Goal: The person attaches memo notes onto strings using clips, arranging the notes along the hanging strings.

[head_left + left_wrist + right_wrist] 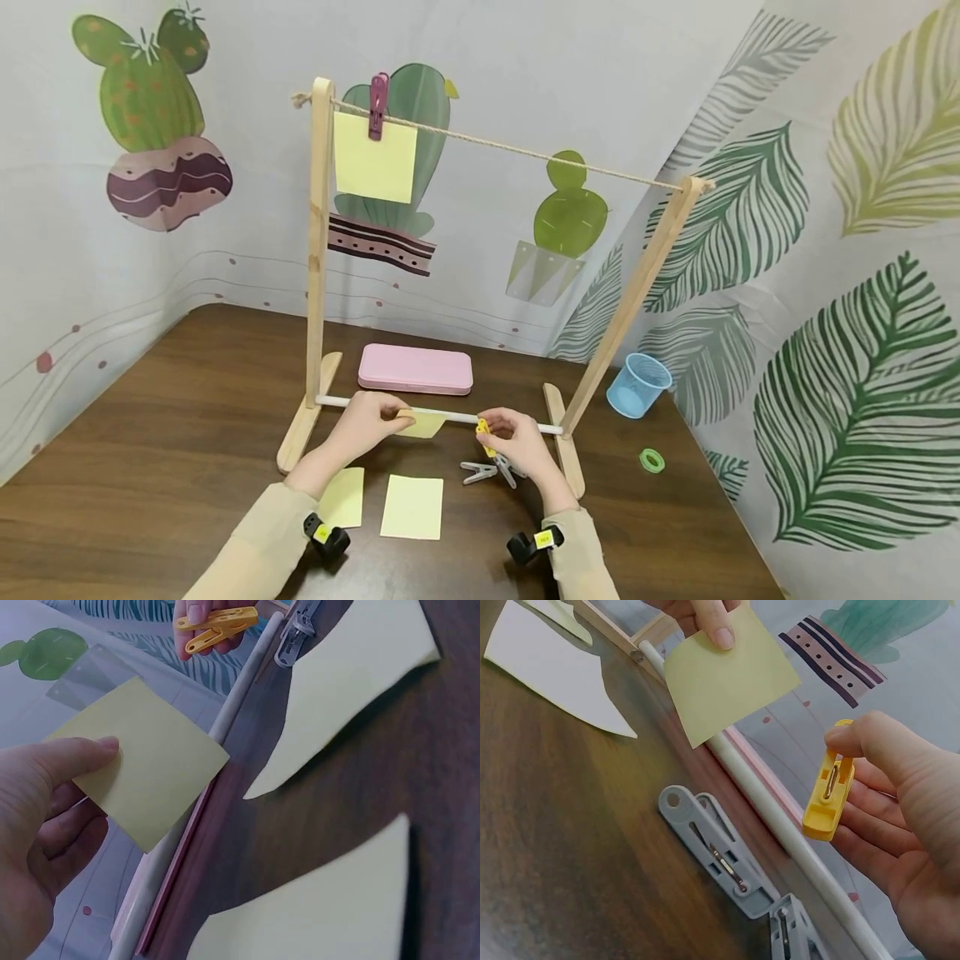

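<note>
My left hand (369, 423) pinches a yellow sticky note (150, 761) between thumb and fingers, holding it up near the white crossbar (459, 416). In my right hand (517, 440) is a yellow clothespin (829, 784), gripped by its handle end. Below that hand, grey clothespins (718, 851) lie on the table. Two more sticky notes lie in front of me, one in the middle (412, 507) and another (345, 498) partly behind the left wrist. Overhead, a purple clothespin (378, 107) fastens a hanging sticky note (374, 158) to the rope (510, 148) near its left end.
Wooden posts (318, 250) on flat feet carry the rope. A pink case (415, 368) lies behind the crossbar. To the right stand a blue mesh cup (637, 386) and a green tape ring (652, 460), near the table's right edge. A printed cloth hangs behind.
</note>
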### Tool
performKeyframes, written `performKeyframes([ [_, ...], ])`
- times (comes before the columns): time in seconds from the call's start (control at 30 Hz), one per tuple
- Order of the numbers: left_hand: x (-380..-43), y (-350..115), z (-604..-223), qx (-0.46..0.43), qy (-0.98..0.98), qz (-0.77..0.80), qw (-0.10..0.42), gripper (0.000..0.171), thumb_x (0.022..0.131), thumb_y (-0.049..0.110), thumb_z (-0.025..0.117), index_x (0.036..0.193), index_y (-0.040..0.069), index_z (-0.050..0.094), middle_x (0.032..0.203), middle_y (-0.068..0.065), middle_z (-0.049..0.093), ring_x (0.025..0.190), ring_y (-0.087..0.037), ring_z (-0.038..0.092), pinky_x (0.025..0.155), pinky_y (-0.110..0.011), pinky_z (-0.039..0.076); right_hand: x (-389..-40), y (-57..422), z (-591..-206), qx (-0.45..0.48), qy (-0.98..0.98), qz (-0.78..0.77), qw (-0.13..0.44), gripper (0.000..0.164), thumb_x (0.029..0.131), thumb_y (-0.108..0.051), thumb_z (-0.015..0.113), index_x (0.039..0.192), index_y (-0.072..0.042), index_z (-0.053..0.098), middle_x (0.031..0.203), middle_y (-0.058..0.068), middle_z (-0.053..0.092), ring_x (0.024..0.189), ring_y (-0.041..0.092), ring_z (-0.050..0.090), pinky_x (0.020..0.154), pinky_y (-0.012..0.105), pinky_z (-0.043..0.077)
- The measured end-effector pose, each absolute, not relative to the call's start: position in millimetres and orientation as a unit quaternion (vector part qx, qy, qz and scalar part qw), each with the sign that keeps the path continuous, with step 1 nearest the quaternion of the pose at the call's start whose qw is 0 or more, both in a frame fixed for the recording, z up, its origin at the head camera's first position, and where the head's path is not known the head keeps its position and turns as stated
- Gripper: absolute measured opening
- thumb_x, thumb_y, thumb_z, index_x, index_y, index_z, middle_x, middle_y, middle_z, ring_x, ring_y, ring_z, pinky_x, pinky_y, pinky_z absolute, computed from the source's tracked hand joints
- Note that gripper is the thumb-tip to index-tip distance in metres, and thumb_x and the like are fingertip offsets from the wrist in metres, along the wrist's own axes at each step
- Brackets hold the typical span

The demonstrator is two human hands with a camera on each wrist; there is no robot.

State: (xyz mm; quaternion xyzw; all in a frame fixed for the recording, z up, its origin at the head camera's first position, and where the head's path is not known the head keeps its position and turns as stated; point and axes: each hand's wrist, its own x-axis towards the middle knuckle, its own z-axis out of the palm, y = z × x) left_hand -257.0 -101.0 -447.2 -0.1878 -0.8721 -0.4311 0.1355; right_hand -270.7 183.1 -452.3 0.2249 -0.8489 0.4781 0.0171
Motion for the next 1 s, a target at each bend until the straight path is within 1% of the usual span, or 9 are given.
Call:
performKeyframes([
  [0.13,-257.0,-100.4,-443.4,-0.171,-0.873,-0.437,0.134,0.01,0.081,0.017,0.08,0.086,0.01,0.078,0.082,0.0,0.075,0.076,-0.011,0.065,0.07,-0.03,0.052,-273.3,184.1,-448.9,0.238,-0.841,0.485,0.011,0.031,0.084,-0.008,0.075,0.111,0.004,0.067,0.096,0.018,0.072,0.085,0.014,0.067,0.08,0.026,0.055],
  [0.3,-259.0,-101.1,-438.1,-0.153,-0.876,-0.441,0.117,0.012,0.082,0.019,0.079,0.089,0.009,0.078,0.083,-0.002,0.074,0.075,-0.012,0.062,0.068,-0.03,0.051,-276.5,183.3,-439.3,0.239,-0.844,0.481,0.008,0.034,0.083,-0.009,0.077,0.112,0.006,0.067,0.095,0.016,0.073,0.083,0.009,0.066,0.077,0.024,0.054],
  [0.43,-261.8,-103.2,-429.7,-0.148,-0.883,-0.429,0.12,0.013,0.083,0.02,0.078,0.091,0.009,0.078,0.088,-0.005,0.075,0.078,-0.016,0.066,0.071,-0.034,0.052,-280.2,180.4,-424.7,0.237,-0.848,0.474,0.013,0.034,0.082,-0.009,0.078,0.111,0.005,0.068,0.095,0.015,0.073,0.082,0.008,0.065,0.077,0.027,0.053],
  [0.5,-263.3,-104.7,-423.9,-0.15,-0.886,-0.421,0.125,0.013,0.083,0.019,0.078,0.091,0.009,0.078,0.088,-0.005,0.076,0.079,-0.017,0.068,0.072,-0.036,0.053,-281.9,178.1,-414.7,0.247,-0.849,0.467,0.017,0.034,0.082,-0.007,0.077,0.113,0.005,0.067,0.096,0.016,0.073,0.084,0.012,0.066,0.078,0.03,0.054],
  [0.63,-265.0,-108.7,-410.2,-0.171,-0.886,-0.409,0.135,0.01,0.082,0.016,0.076,0.089,0.008,0.078,0.083,-0.004,0.075,0.075,-0.016,0.069,0.069,-0.034,0.053,-273.9,170.7,-380.1,0.286,-0.839,0.462,0.021,0.034,0.084,0.001,0.073,0.115,0.01,0.064,0.097,0.024,0.07,0.088,0.031,0.067,0.084,0.045,0.055],
  [0.67,-265.6,-109.7,-406.7,-0.179,-0.885,-0.407,0.138,0.01,0.082,0.015,0.076,0.088,0.007,0.078,0.081,-0.004,0.075,0.073,-0.015,0.068,0.068,-0.032,0.053,-274.7,169.4,-374.4,0.297,-0.835,0.462,0.025,0.034,0.083,0.003,0.072,0.115,0.011,0.063,0.097,0.024,0.069,0.088,0.031,0.067,0.083,0.044,0.055],
  [0.7,-266.4,-110.8,-403.3,-0.188,-0.883,-0.406,0.141,0.009,0.082,0.014,0.075,0.087,0.007,0.078,0.08,-0.004,0.075,0.072,-0.014,0.068,0.066,-0.031,0.053,-272.4,167.1,-365.1,0.302,-0.832,0.465,0.025,0.033,0.083,0.004,0.072,0.114,0.012,0.063,0.096,0.026,0.068,0.088,0.033,0.067,0.084,0.048,0.054],
  [0.87,-270.8,-113.3,-382.5,-0.218,-0.868,-0.418,0.157,0.003,0.081,0.011,0.075,0.079,0.008,0.075,0.072,-0.001,0.071,0.063,-0.007,0.06,0.058,-0.023,0.047,-287.9,165.5,-348.9,0.313,-0.836,0.448,0.054,0.031,0.083,-0.003,0.075,0.112,0.003,0.067,0.096,0.017,0.071,0.084,0.017,0.066,0.08,0.038,0.055],
  [1.0,-274.0,-113.4,-362.9,-0.233,-0.865,-0.411,0.167,0.004,0.081,0.011,0.075,0.077,0.009,0.075,0.066,0.002,0.068,0.056,-0.005,0.049,0.053,-0.021,0.04,-298.4,164.1,-331.5,0.322,-0.843,0.426,0.066,0.031,0.083,-0.007,0.076,0.112,-0.002,0.068,0.095,0.012,0.072,0.083,0.016,0.067,0.079,0.038,0.055],
])
